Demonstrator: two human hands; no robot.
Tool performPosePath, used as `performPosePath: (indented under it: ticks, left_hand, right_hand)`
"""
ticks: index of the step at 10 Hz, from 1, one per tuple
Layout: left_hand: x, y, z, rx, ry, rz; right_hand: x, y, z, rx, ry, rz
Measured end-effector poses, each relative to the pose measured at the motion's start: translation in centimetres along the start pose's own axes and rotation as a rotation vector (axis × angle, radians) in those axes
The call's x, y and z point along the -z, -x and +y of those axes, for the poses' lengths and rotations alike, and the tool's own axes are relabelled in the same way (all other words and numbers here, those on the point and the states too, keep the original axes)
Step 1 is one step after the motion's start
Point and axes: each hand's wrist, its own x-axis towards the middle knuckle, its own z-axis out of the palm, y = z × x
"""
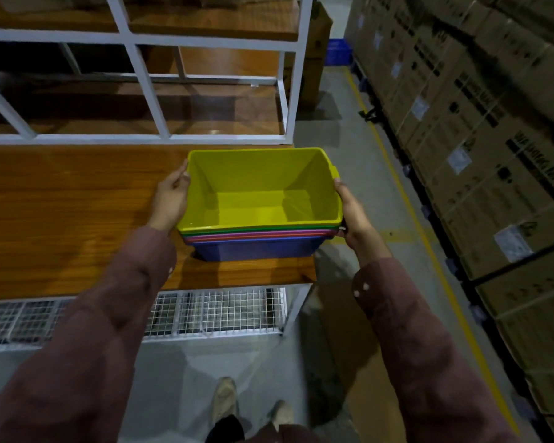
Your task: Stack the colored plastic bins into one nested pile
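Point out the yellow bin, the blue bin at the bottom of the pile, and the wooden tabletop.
yellow bin (250, 206): head view, on its inside floor.
blue bin (256, 249): head view, on its near outer wall.
wooden tabletop (61, 199): head view, on bare wood left of the pile.

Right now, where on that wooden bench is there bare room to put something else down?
The whole bench top left of the left hand is bare wood, back to the white frame. A thin strip also runs in front of the bin stack. The right end is crowded: the stack fills that corner and the right hand sits past the edge.
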Motion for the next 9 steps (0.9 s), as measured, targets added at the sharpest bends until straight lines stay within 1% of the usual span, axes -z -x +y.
performPosePath:
  ticks: [2, 4, 6, 7, 8, 9]
  left_hand:
    - [0.8, 2.9, -1.1, 0.030, 0.003, 0.023]
    - [1.0, 5.1, -1.2, -0.001, -0.001, 0.006]
    - [1.0, 6.7, -0.2, 0.012, 0.003, -0.003]
    - [1.3, 7.3, -0.2, 0.008, -0.007, 0.022]
    - [1.6, 7.2, 0.0, 0.026, -0.021, -0.005]
    - [3.4, 7.2, 0.1, -0.004, -0.217, -0.065]
  right_hand:
    - [1.4, 2.1, 1.5, 0.005, -0.033, -0.033]
    - [2.1, 4.2, 2.9, 0.016, -0.156, -0.042]
    - [2.6, 5.4, 3.6, 0.016, -0.098, -0.019]
    - [2.4, 6.6, 3.2, 0.022, -0.119, -0.038]
    - [2.7, 7.0, 3.0, -0.010, -0.049, -0.082]
    - [3.0, 8.1, 2.0, 0.119, 0.334, 0.202]
